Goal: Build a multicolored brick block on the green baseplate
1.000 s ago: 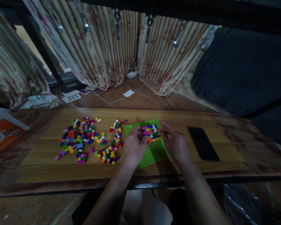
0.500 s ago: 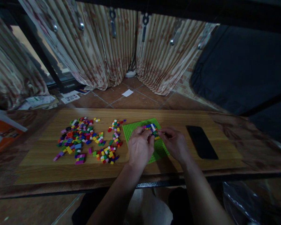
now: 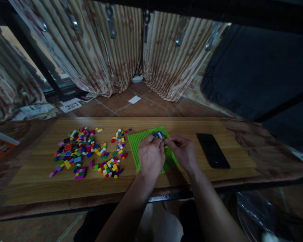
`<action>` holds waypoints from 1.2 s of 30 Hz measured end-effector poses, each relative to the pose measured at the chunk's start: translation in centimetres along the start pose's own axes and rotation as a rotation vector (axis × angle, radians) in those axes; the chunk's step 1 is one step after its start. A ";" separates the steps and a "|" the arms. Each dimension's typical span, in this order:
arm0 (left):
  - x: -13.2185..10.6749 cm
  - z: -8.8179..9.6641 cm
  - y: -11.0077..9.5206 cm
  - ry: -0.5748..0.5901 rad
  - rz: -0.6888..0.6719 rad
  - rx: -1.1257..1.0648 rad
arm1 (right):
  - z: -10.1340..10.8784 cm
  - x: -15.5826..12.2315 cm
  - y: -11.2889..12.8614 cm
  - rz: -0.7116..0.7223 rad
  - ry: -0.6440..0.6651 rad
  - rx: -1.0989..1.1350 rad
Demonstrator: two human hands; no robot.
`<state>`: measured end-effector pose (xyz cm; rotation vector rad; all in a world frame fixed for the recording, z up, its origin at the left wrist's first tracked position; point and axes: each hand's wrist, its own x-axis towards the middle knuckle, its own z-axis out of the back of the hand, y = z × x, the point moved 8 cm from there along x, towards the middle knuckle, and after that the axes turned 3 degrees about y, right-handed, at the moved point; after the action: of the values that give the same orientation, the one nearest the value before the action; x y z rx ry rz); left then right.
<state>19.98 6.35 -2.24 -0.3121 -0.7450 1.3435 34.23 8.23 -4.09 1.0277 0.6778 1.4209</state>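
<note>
A green studded baseplate (image 3: 141, 143) lies on the wooden board (image 3: 166, 126). On it sits a block of small coloured bricks (image 3: 159, 136), mostly hidden by my hands. My left hand (image 3: 150, 157) covers the block from the near side with its fingers curled onto the bricks. My right hand (image 3: 183, 153) comes in from the right, its fingertips pinched at the block's right edge. Whether either hand holds a loose brick is hidden.
A heap of loose coloured bricks (image 3: 75, 148) lies at the left of the board, with smaller clusters (image 3: 111, 166) nearer the baseplate. A black phone (image 3: 212, 154) lies flat to the right. An orange box (image 3: 0, 146) sits at the far left. Curtains hang behind.
Both hands have closed in over the brick block, which showed plainly a second ago and is now mostly covered. The camera view has shifted slightly to the right.
</note>
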 end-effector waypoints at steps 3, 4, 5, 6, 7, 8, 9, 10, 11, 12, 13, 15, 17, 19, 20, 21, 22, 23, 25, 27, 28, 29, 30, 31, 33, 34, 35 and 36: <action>0.1 0.1 0.1 -0.012 0.017 0.005 | -0.2 0.3 -0.5 -0.026 -0.021 0.038; 0.1 0.1 0.1 -0.014 0.023 0.009 | -0.2 0.3 -0.7 -0.037 -0.029 0.047; 0.2 0.1 0.2 -0.016 0.029 0.013 | -0.2 0.4 -1.0 -0.052 -0.033 0.055; 0.2 0.1 0.2 -0.016 0.034 0.018 | -0.3 0.4 -1.2 -0.067 -0.033 0.063; 0.3 0.0 0.2 -0.016 0.038 0.022 | -0.3 0.5 -1.4 -0.083 -0.030 0.070; 0.3 0.0 0.2 -0.016 0.042 0.026 | -0.4 0.5 -1.6 -0.097 -0.026 0.077; 0.3 0.0 0.2 -0.018 0.047 0.031 | -0.4 0.5 -1.7 -0.109 -0.026 0.083; 0.3 0.0 0.2 -0.020 0.053 0.037 | -0.4 0.5 -1.8 -0.121 -0.026 0.088; 0.3 0.0 0.2 -0.022 0.059 0.042 | -0.5 0.5 -1.9 -0.133 -0.029 0.095; 0.3 0.0 0.1 -0.025 0.064 0.047 | -0.5 0.6 -1.9 -0.146 -0.030 0.111; 0.3 0.1 0.1 -0.028 0.065 0.051 | -0.6 0.6 -1.9 -0.161 -0.029 0.141; 0.3 0.1 0.0 -0.034 0.058 0.056 | -0.9 0.7 -1.8 -0.205 -0.026 0.241; 0.4 0.1 -0.1 -0.032 0.042 0.061 | -1.1 0.7 -1.8 -0.272 -0.023 0.357; 0.3 0.1 -0.1 -0.031 0.029 0.062 | -1.3 0.6 -1.9 -0.350 -0.019 0.441; 0.3 0.1 -0.1 -0.031 0.024 0.061 | -1.4 0.5 -2.0 -0.384 -0.016 0.465; 0.3 0.1 -0.1 -0.030 0.020 0.059 | -1.5 0.4 -2.0 -0.411 -0.012 0.481; 0.3 0.1 -0.1 -0.031 0.017 0.058 | -1.5 0.3 -2.1 -0.432 -0.008 0.491; 0.3 0.1 -0.1 -0.032 0.015 0.058 | -1.6 0.3 -2.1 -0.447 -0.006 0.497; 0.3 0.1 -0.1 -0.036 0.014 0.061 | -1.6 0.2 -2.0 -0.459 -0.009 0.500; 0.4 0.1 -0.2 -0.039 0.012 0.065 | -1.5 0.2 -1.9 -0.456 -0.020 0.481; 0.4 0.1 -0.2 -0.038 0.008 0.068 | -1.5 0.3 -1.9 -0.451 -0.027 0.464; 0.4 0.0 -0.2 -0.038 0.001 0.070 | -1.5 0.3 -1.8 -0.443 -0.034 0.445; 0.4 0.0 -0.3 -0.040 -0.006 0.071 | -1.4 0.4 -1.7 -0.436 -0.042 0.425; 0.4 0.0 -0.3 -0.043 -0.015 0.070 | -1.4 0.4 -1.7 -0.432 -0.049 0.406; 0.3 0.0 -0.2 -0.049 -0.027 0.059 | -1.4 0.4 -1.8 -0.419 -0.057 0.387; 0.3 0.1 -0.1 -0.050 -0.031 0.046 | -1.5 0.4 -1.8 -0.408 -0.057 0.388; 0.2 0.2 0.0 -0.051 -0.031 0.027 | -1.5 0.4 -1.8 -0.391 -0.056 0.395; 0.2 0.3 0.0 -0.049 -0.031 0.002 | -1.6 0.4 -1.8 -0.370 -0.050 0.412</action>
<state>19.79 6.53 -1.97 -0.2656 -0.7867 1.3267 33.67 9.11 -6.30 1.1759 1.0915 0.9503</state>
